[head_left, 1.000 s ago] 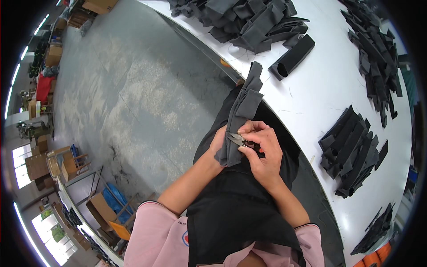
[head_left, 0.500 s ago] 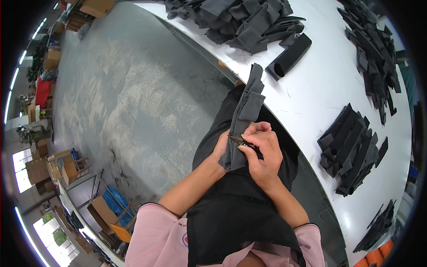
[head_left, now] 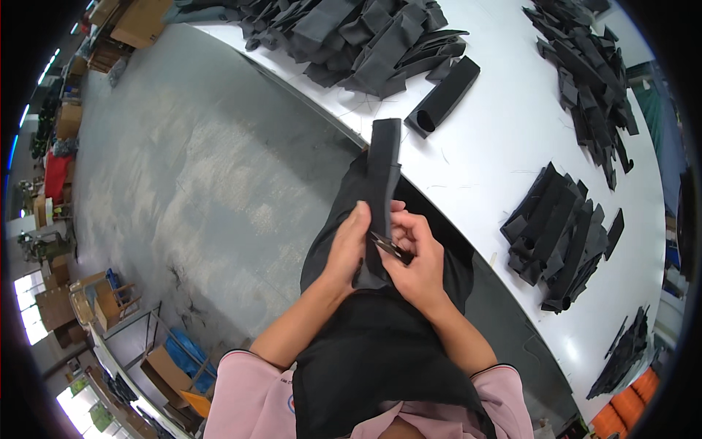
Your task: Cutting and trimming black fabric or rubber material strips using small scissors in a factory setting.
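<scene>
A long dark fabric strip (head_left: 383, 192) is held upright over the lap, just before the edge of the white table (head_left: 482, 146). It is pinched along its lower left edge by the left hand (head_left: 349, 245), whose fingers are closed on the cloth. The right hand (head_left: 418, 262) is closed around a small pair of snips (head_left: 390, 246), whose blades are laid against the lower part of the strip; whether they are biting is too small to tell. The work is judged to be in mid-piece: this strip is being trimmed and has not been laid down. On the table, a neat stack of dark pieces (head_left: 561, 238) is seen to the right, a rolled dark tube (head_left: 443, 96) lies just beyond the strip, and a large loose heap (head_left: 365, 40) lies farther off, so much appears left.
</scene>
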`<state>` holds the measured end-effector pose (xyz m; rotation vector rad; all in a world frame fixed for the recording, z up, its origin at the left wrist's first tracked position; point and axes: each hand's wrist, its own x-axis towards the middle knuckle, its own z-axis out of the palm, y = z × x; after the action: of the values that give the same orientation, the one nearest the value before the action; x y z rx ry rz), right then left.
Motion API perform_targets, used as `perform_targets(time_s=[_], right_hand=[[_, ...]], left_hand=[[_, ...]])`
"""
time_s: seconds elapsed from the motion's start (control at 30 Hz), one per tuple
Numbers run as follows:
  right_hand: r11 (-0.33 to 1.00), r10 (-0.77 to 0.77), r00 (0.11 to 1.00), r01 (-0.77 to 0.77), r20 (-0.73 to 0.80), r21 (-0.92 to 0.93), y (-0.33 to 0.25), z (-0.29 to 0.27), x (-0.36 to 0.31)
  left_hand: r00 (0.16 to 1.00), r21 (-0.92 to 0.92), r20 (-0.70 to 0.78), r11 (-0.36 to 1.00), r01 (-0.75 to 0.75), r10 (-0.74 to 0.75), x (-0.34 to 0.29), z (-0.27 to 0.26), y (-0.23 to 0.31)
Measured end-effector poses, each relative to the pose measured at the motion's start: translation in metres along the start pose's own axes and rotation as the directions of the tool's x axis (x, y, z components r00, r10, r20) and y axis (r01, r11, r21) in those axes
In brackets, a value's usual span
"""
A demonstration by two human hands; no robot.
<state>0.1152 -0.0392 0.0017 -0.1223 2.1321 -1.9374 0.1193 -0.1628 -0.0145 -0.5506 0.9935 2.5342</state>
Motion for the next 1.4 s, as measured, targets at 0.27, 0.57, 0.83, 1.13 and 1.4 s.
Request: perform_targets(time_s=[0.27,0.57,0.83,1.13,1.4], right_hand=[[1.000,-0.012,0.993,0.013,0.122,-0.009,-0.006,-0.014,-0.016],[0.668,-0.483,0.874,0.331,-0.050,-0.667,-0.006,-0.044,0.011],[0.605,-0.538,0.841,0.344,-0.050,-0.718,0.001,-0.042,0.015],[0.778,-0.450,0.886,0.325,-0.115,-0.537,0.001,-0.044,0.014],[0.860,-0.353,0.925,0.261,-0.141,-0.439,0.003,-0.044,0.009]], left_hand=[[0.993,-0.005,0.109,0.999,0.034,-0.033,0.001,0.000,0.021],[0.998,0.125,0.048,0.992,0.032,-0.039,-0.001,0.010,0.023],[0.996,0.175,0.031,0.982,0.077,-0.084,-0.005,0.010,0.022],[0.995,0.188,0.010,0.978,0.094,-0.098,-0.005,0.013,0.024],[0.993,0.296,-0.047,0.947,0.121,-0.112,-0.008,0.016,0.026]])
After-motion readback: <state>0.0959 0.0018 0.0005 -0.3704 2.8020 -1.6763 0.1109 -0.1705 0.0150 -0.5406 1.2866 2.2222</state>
